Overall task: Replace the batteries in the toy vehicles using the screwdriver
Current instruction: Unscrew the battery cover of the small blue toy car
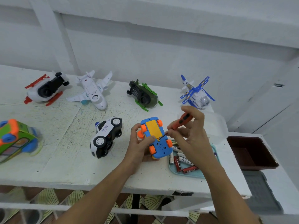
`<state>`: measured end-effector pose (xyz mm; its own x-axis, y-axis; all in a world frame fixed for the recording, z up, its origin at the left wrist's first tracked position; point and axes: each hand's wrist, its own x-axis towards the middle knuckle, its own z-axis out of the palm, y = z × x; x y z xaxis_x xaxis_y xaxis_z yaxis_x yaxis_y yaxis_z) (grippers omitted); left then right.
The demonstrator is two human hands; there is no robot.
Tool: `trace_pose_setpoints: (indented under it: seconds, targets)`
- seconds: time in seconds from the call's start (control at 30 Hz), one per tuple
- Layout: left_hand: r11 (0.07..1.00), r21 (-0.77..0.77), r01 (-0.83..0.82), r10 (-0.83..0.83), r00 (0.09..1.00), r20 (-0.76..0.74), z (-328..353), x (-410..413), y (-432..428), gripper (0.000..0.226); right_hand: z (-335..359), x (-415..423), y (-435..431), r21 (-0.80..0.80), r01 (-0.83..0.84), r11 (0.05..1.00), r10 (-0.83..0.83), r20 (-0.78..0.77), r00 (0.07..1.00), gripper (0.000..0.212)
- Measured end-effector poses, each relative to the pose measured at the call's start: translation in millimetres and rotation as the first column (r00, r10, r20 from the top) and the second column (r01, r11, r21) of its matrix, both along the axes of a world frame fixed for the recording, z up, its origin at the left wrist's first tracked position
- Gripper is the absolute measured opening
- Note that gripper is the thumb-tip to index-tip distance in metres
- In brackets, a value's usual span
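Note:
A blue toy car [159, 146] with orange wheels and a yellow underside panel lies upside down in my left hand [140, 143], whose fingers curl round its left side. My right hand [192, 135] grips an orange screwdriver [182, 121]. Its dark tip touches the lower edge of the yellow panel. Just right of the car, a light blue tray [189, 174] holds several red and white batteries [183, 162], partly hidden by my right wrist.
On the white table [64, 159] lie a police car [105, 138], a green bus [16, 139], a red-and-white helicopter [47, 89], a white plane [93, 91], a green helicopter [144, 96] and a blue plane [196, 92]. A brown bin [249, 152] stands to the right.

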<state>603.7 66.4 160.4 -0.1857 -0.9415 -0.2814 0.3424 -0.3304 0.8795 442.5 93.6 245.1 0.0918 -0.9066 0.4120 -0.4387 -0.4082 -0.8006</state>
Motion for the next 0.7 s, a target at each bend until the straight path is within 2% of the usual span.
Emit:
trace_pose_setpoints:
  seconds: [0.13,0.23,0.37,0.47,0.53,0.63,0.7]
  targets:
    - [1.0,0.021,-0.02,0.02,1.0,-0.001,1,-1,-2,0.041,-10,-4,-1,0.074,0.096,0.993,-0.115,0.32,0.94,0.072]
    - [0.999,0.028,-0.035,0.035,0.999,-0.008,1,-1,-2,0.042,-19,-3,5,0.018,0.155,0.988,-0.149,0.424,0.894,0.068]
    - [0.999,0.028,-0.042,0.042,0.999,-0.017,0,0,-2,0.04,-39,7,15,-0.175,0.1,0.979,-0.033,0.35,0.936,0.074]
    - [0.998,0.029,-0.051,0.052,0.998,-0.017,0,-1,-2,0.038,-49,11,16,-0.311,0.099,0.945,-0.007,0.285,0.959,0.074]
    - [0.998,0.031,-0.057,0.058,0.998,-0.02,0,-1,-2,0.038,-56,12,15,-0.376,0.115,0.919,-0.024,0.238,0.971,0.06]
    - [0.997,0.052,-0.055,0.056,0.998,-0.026,0,0,-2,0.037,-69,13,15,-0.402,0.099,0.91,-0.053,0.125,0.991,0.019]
    - [0.997,0.068,-0.049,0.051,0.998,-0.034,0,0,-2,0.038,-79,18,16,-0.396,0.129,0.909,-0.086,0.124,0.989,0.014]
